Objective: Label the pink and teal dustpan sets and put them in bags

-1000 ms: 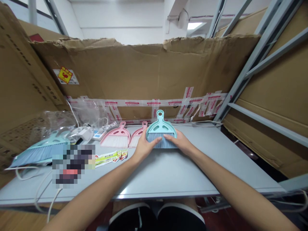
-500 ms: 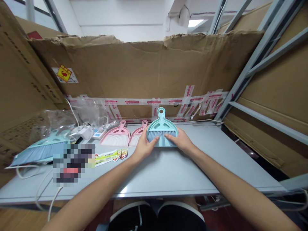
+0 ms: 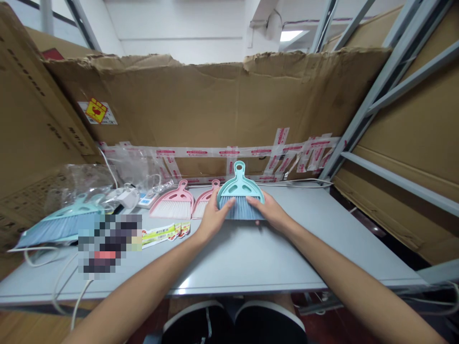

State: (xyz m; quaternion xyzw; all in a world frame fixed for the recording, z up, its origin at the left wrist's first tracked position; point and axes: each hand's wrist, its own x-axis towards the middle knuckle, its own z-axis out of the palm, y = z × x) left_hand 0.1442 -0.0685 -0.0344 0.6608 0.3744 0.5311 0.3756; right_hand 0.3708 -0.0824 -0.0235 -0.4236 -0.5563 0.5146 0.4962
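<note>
Both my hands hold a turquoise dustpan and brush set (image 3: 239,184) above the table, its looped handle pointing away from me and its blue bristles toward me. My left hand (image 3: 214,212) grips the left side, thumb on the bristles. On the right side, my right hand (image 3: 270,209) is closed round the edge, its thumb also at the bristles and a fingertip showing below. Just left of my left hand lie a pink dustpan set (image 3: 205,199) with white bristles, partly covered by that hand, and another pink dustpan set (image 3: 174,203).
On the left are more turquoise dustpan sets (image 3: 62,222), clear plastic bags (image 3: 125,165), a white plug (image 3: 129,197), cables, yellow-green packaging cards (image 3: 161,234) and a blurred-out dark item (image 3: 109,243). A cardboard wall (image 3: 215,105) stands behind the grey table (image 3: 258,258); metal shelving (image 3: 394,179) is at right.
The turquoise set has shifted slightly left and tilted a little. My thumbs have spread apart and moved up the bristles, which now show more fully between them.
</note>
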